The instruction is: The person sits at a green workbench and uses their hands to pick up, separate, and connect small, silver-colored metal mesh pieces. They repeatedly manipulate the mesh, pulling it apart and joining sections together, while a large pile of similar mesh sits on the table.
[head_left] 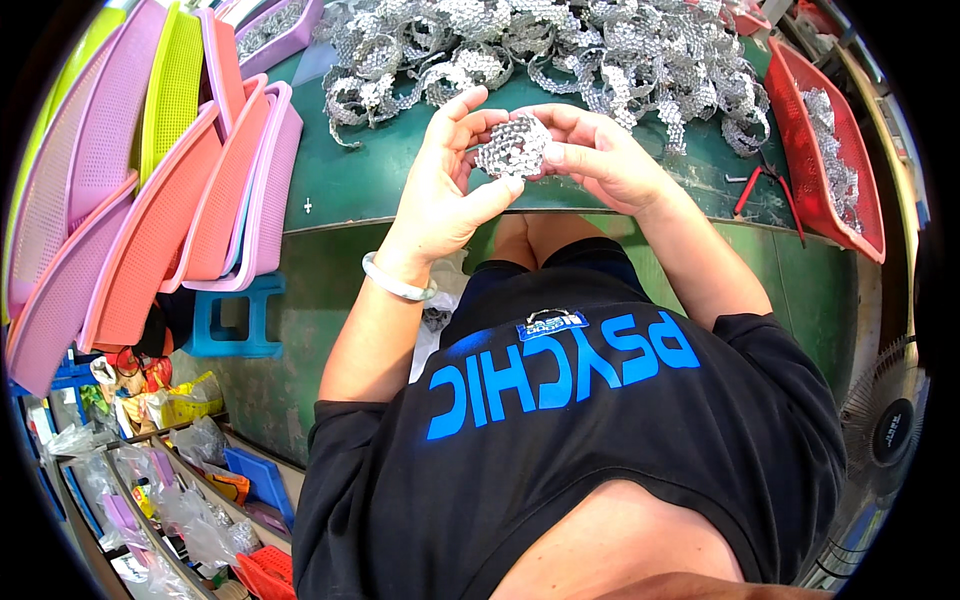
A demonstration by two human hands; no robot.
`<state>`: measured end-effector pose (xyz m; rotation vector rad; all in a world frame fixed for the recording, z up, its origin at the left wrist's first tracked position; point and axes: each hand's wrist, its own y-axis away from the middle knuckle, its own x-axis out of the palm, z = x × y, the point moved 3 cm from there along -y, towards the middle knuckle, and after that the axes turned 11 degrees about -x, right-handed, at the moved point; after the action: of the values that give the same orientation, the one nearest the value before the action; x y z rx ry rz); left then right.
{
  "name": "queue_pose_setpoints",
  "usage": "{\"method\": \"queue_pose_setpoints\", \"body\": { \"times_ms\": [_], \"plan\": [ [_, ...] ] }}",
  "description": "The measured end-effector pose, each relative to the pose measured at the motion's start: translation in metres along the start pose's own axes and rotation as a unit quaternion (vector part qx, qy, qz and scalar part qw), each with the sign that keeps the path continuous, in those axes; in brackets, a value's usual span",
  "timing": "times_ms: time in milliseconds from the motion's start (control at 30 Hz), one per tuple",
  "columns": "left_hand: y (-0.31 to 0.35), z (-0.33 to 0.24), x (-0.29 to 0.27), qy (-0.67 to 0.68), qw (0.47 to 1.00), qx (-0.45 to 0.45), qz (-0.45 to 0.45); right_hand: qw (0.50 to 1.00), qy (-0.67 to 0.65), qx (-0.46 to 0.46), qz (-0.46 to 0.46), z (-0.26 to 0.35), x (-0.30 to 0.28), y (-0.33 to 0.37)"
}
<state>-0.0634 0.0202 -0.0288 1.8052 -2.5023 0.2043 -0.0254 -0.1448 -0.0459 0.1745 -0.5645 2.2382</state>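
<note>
A curled silver metal mesh band is held up between my two hands, above the near edge of the green table. My left hand, with a pale bangle at its wrist, grips the band's left side between thumb and fingers. From the right, my right hand pinches it with thumb and fingertips. Just beyond my hands lies a big heap of similar silver mesh bands, many curled into loops.
Pink, purple and green plastic baskets stack at the left, above a blue stool. At right stands a red basket with mesh strips, beside red-handled pliers. A fan is at lower right.
</note>
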Motion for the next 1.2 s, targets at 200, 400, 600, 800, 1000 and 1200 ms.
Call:
{"method": "queue_pose_setpoints", "body": {
  "times_ms": [200, 400, 600, 800, 1000, 1200],
  "plan": [
    [0.001, 0.002, -0.002, -0.011, 1.0, 0.0, -0.004, 0.999, -0.011, -0.004, -0.031, 0.003, 0.005, 0.0],
    [0.003, 0.008, -0.006, -0.004, 1.0, -0.008, -0.027, 0.995, 0.047, -0.044, -0.072, 0.006, 0.008, 0.002],
    [0.007, 0.006, -0.004, -0.012, 0.998, -0.032, -0.058, 0.979, 0.14, -0.111, -0.093, 0.007, 0.011, 0.004],
    [0.01, 0.008, -0.002, -0.011, 0.993, -0.028, -0.116, 0.945, 0.247, -0.177, -0.12, 0.007, 0.01, 0.004],
    [0.013, 0.01, 0.005, -0.056, 0.984, -0.001, -0.169, 0.885, 0.367, -0.253, -0.136, 0.009, 0.011, 0.004],
    [0.015, 0.006, 0.016, -0.072, 0.982, 0.017, -0.174, 0.844, 0.449, -0.265, -0.127, 0.017, 0.018, 0.006]
  ]
}}
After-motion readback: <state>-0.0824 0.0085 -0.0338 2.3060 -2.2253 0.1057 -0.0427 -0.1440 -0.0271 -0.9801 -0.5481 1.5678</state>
